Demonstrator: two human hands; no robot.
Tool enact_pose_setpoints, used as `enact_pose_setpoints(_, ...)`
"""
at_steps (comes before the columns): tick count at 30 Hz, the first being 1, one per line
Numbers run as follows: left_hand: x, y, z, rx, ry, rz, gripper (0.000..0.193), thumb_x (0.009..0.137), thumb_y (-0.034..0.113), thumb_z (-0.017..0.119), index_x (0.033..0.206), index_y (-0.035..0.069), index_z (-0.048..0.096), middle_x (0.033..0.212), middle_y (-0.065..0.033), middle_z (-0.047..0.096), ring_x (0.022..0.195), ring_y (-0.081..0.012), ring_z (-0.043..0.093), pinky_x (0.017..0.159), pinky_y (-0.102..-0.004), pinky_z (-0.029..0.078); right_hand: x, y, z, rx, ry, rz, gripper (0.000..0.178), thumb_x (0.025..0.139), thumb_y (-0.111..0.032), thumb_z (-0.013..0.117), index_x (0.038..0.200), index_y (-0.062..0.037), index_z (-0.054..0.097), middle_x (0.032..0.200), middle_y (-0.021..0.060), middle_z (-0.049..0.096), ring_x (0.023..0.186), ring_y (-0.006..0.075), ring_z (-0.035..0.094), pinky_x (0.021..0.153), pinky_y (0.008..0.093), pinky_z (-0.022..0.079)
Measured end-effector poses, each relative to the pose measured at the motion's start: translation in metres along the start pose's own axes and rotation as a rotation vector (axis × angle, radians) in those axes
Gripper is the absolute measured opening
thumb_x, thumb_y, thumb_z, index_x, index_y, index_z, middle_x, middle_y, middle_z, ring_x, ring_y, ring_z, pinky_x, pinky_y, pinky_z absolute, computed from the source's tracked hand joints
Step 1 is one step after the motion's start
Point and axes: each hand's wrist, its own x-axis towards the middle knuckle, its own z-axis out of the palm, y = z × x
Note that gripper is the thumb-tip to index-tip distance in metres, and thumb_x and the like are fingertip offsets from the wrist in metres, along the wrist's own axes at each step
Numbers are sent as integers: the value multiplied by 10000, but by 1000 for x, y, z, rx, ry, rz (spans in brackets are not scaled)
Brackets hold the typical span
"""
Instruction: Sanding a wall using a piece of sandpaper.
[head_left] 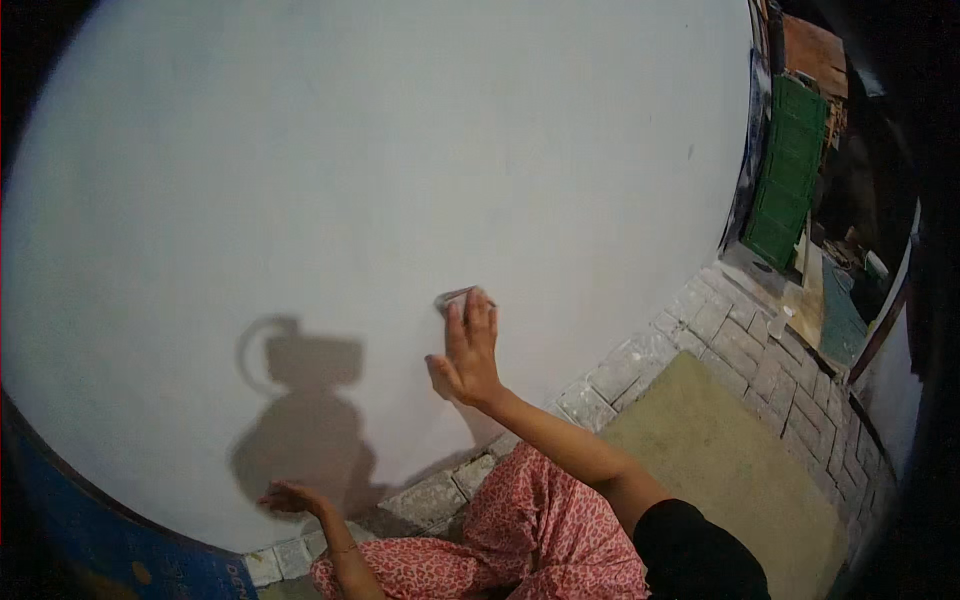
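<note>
Head view: right hand (468,350), fingers together (thumb apart), over small flat greyish piece (452,297), white wall (500,150). Left hand (293,497): fingers extended.

- The right arm (565,438) is slanting up and leftward from the lower right, its elbow bending only slightly.
- The right hand (468,350) is pointing away from the body, its back showing, its fingers (481,318) lying nearly straight and close together (the thumb (439,374) is sticking out leftward).
- The left forearm (352,565) is standing up from the lower edge.
- The left hand (293,497) is bending leftward at the wrist, its fingers extending loosely, well apart from the right hand.
</note>
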Motion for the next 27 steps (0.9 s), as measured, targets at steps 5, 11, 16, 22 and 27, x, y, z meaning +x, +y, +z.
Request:
enact_pose_setpoints(5,18,-6,-12,-94,-51,-332,886,917,666,303,1510,87,-10,1548,-249,36,1403,-463,113,1130,-524,137,-31,27,8,319,210,281,649,950,-403,402,1460,-21,279,1509,291,171,1414,434,131,1127,535,97)
enact_pose_setpoints(11,-14,41,-19,-132,-116,-386,869,930,663,247,1506,64,-11,1544,-257,60,1389,-481,144,1130,-512,139,-110,171,-20,885,823,1471,790,969,-568,273,1476,26,152,1540,184,186,1429,301,149,1150,376,111)
enact_pose_setpoints(16,10,11,-20,-48,1,-170,857,933,664,217,1506,77,-31,1544,-256,48,1400,-470,116,1131,-513,137,-161,177,21,783,374,1629,926,865,-758,293,1495,-89,176,1512,116,270,1356,262,297,1101,384,241)
enact_pose_setpoints(22,-8,24,-17,-164,-194,-407,876,928,674,203,1501,54,-32,1545,-254,36,1412,-450,85,1134,-518,130,-147,248,-8,722,614,1811,849,840,-788,293,1408,-158,334,1266,132,500,1075,208,498,868,378,430)
enact_pose_setpoints(27,12,31,-33,-123,-53,-369,916,907,704,223,1502,51,-20,1553,-231,39,1414,-448,73,1135,-521,113,-168,187,17,1101,108,1668,1076,814,-821,248,1493,-20,13,1539,181,147,1384,304,236,1110,413,226)
